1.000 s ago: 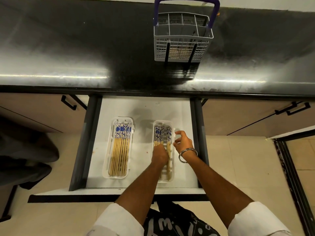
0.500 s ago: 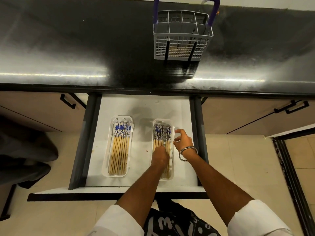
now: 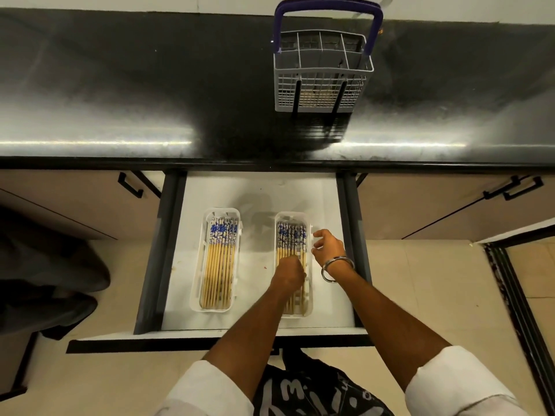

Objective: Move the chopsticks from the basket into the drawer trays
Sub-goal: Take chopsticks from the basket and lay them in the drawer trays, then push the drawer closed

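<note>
1. Left hand (image 3: 287,273) lies over the right tray (image 3: 309,298), fingers curled down onto its chopsticks (image 3: 290,235), likely squaring them; an actual grip I cannot tell.
2. Right hand (image 3: 329,247) at the tray's 3 o'clock rim, fingers loosely bent, apparently steadying it.
3. Left tray (image 3: 200,283), at 9 o'clock, lies full.
4. Basket (image 3: 322,72) on the desk (image 3: 120,85) at 12 o'clock, a few chopsticks seemingly left.

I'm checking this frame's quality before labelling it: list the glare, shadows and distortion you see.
Head view: bright glare streaks run along the dark countertop near its front edge; the basket casts a dark shadow toward the drawer; soft hand shadows fall on the drawer floor between the left tray and the right tray; wide-angle distortion bends the counter edge; the left hand looks slightly blurred.
</note>
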